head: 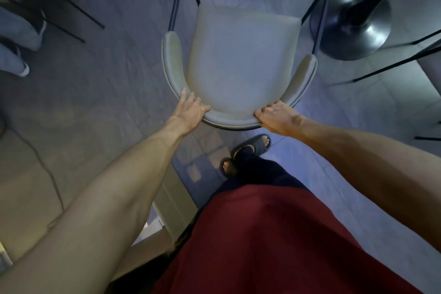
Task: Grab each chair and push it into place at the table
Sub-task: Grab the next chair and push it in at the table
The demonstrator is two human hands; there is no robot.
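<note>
A pale grey padded chair (241,55) with a curved backrest and thin black metal legs stands on the floor just in front of me, seen from above. My left hand (189,108) rests on the left part of the curved backrest, fingers stretched along the rim and thumb over its top. My right hand (276,114) grips the right part of the backrest with fingers curled over the top. The round metal table base (355,21) with a black pole stands at the upper right, close to the chair's front right leg. The tabletop is out of view.
Black legs of another chair (391,64) run in from the right. At the upper left are more black chair legs (59,9) and another person's legs and shoes (16,55). A cable (47,169) lies on the floor at left. My sandalled feet (248,150) stand behind the chair.
</note>
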